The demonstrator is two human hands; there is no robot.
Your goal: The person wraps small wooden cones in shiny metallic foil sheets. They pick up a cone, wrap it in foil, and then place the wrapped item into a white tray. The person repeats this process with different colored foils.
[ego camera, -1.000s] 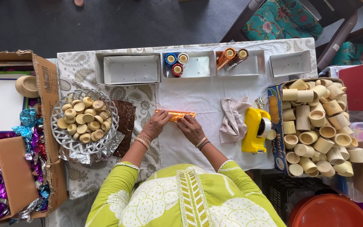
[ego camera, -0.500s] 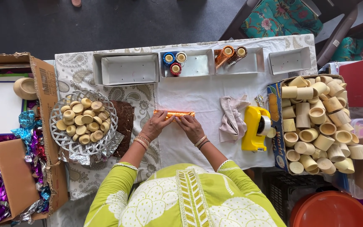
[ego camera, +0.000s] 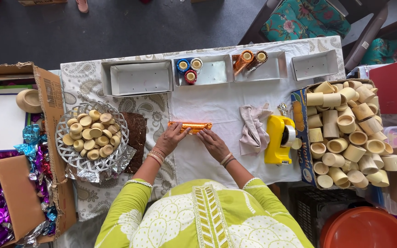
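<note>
An orange foil-wrapped roll (ego camera: pixel 190 126) lies flat on the white cloth (ego camera: pixel 217 103) near the middle of the table, its long axis running left to right, one end pointing toward the wire basket of small round caps (ego camera: pixel 92 136) and the other toward the crumpled cloth (ego camera: pixel 253 128). Both hands rest on it from the near side. The left hand (ego camera: pixel 171 139) is spread flat, palm down, fingertips pressing the left half of the roll without closing around it. The right hand (ego camera: pixel 213 142) lies flat too, its fingers reaching up to the roll's right end, touching rather than gripping. The roll sits just beyond the fingertips, on the far side of both palms. A yellow tape dispenser (ego camera: pixel 279 140) stands to the right of the crumpled cloth, and a box of wooden cups (ego camera: pixel 350 133) sits beyond that. Along the far edge, white trays (ego camera: pixel 136 78) hold spools of coloured tape (ego camera: pixel 189 70).
</note>
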